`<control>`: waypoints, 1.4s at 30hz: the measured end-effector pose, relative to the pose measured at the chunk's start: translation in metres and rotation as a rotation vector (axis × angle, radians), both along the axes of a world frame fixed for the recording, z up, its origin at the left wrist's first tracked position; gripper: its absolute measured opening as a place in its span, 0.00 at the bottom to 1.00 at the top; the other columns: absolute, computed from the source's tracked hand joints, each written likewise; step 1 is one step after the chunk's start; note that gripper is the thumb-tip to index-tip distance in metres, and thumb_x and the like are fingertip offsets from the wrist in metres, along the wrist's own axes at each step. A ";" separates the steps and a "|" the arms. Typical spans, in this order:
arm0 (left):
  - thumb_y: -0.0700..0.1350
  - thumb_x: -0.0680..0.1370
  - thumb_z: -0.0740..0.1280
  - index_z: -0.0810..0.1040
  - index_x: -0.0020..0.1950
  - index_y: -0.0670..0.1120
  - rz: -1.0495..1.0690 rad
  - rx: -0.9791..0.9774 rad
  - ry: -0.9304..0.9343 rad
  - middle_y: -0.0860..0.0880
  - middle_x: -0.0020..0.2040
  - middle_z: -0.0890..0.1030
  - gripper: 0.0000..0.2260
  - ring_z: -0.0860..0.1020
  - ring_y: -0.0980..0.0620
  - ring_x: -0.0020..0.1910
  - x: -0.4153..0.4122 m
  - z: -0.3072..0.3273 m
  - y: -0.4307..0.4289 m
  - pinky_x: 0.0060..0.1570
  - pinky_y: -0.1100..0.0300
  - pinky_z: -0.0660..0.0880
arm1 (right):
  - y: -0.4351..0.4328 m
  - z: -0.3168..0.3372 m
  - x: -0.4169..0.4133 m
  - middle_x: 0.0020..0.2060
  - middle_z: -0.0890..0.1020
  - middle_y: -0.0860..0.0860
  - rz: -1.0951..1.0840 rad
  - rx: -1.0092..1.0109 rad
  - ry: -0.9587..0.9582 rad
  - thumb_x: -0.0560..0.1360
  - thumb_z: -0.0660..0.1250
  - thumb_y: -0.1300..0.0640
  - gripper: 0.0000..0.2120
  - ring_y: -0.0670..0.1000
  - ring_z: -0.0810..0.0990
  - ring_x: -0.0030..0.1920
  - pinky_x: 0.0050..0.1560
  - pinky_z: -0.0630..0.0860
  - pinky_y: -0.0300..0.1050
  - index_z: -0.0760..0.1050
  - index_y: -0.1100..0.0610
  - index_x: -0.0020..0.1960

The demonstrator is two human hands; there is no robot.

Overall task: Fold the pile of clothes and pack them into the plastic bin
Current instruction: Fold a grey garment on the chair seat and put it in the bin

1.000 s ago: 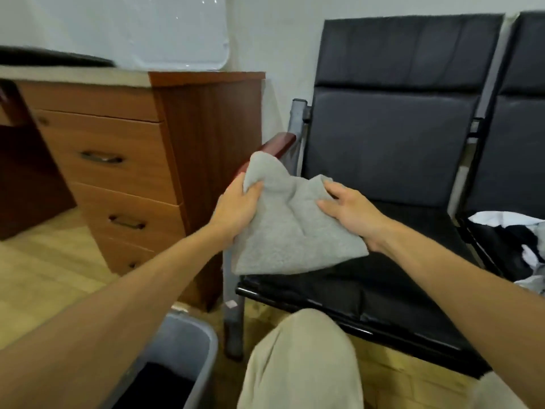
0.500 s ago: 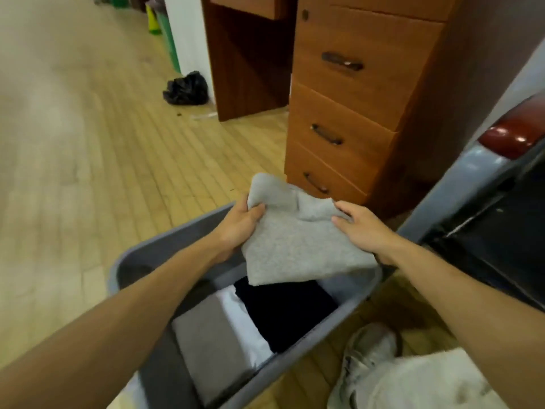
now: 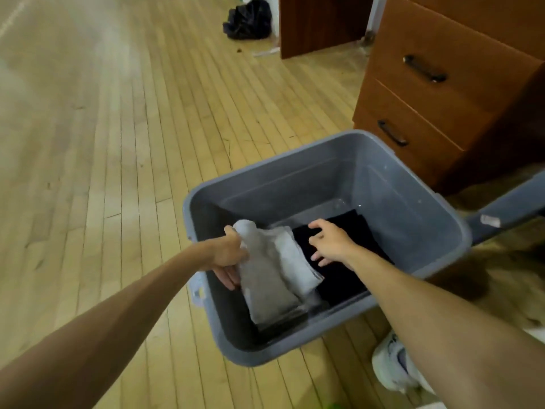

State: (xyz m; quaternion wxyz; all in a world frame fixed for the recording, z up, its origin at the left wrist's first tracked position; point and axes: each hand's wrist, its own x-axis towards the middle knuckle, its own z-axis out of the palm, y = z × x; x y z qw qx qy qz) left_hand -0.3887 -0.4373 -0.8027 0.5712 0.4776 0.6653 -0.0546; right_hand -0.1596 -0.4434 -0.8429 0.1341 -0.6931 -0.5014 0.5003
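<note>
The grey plastic bin (image 3: 395,202) stands on the wooden floor below me. Both my hands are down inside it. My left hand (image 3: 228,252) grips the folded grey cloth (image 3: 265,290) by its left edge, thumb on top and fingers beneath, and the cloth lies along the bin's left side. A folded white garment (image 3: 298,267) lies just right of it. My right hand (image 3: 328,242) hovers with spread fingers over a folded black garment (image 3: 348,278) on the bin's right side; whether it touches is unclear. It holds nothing.
A wooden drawer cabinet (image 3: 436,93) stands just behind the bin at the right. The chair's grey frame (image 3: 507,208) runs past the bin's right rim. My white shoe (image 3: 392,364) is at the lower right. A black bag (image 3: 247,19) lies on the far floor.
I turned from the chair to the bin and lowered the grey cloth from above the rim into the bin's left side. My right hand let go of it and moved over the black garment.
</note>
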 end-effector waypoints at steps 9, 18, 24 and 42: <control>0.44 0.80 0.60 0.61 0.70 0.42 -0.478 0.377 0.149 0.42 0.54 0.77 0.20 0.80 0.42 0.51 0.063 0.023 0.041 0.51 0.46 0.79 | -0.004 0.040 0.049 0.51 0.80 0.55 -0.021 0.050 -0.083 0.80 0.60 0.60 0.07 0.51 0.83 0.38 0.38 0.81 0.45 0.74 0.56 0.56; 0.40 0.80 0.63 0.77 0.50 0.47 -0.657 0.750 -0.251 0.51 0.43 0.80 0.05 0.79 0.49 0.45 0.228 0.109 0.042 0.54 0.54 0.77 | -0.045 0.166 0.182 0.49 0.83 0.52 -0.135 0.279 -0.425 0.79 0.62 0.58 0.07 0.50 0.82 0.45 0.48 0.79 0.45 0.79 0.53 0.51; 0.42 0.82 0.60 0.77 0.56 0.47 -0.828 0.827 -0.430 0.49 0.50 0.81 0.08 0.79 0.55 0.49 0.360 0.178 -0.003 0.41 0.69 0.75 | -0.135 0.226 0.291 0.47 0.82 0.56 -0.397 0.284 -0.635 0.78 0.59 0.58 0.11 0.56 0.81 0.48 0.55 0.77 0.52 0.80 0.60 0.49; 0.47 0.80 0.61 0.78 0.56 0.51 -1.477 0.714 -0.634 0.55 0.52 0.79 0.08 0.76 0.57 0.51 0.652 0.184 -0.249 0.49 0.63 0.71 | -0.455 0.217 0.469 0.50 0.83 0.57 -1.089 0.016 -0.787 0.77 0.62 0.57 0.11 0.57 0.80 0.52 0.53 0.77 0.50 0.80 0.60 0.51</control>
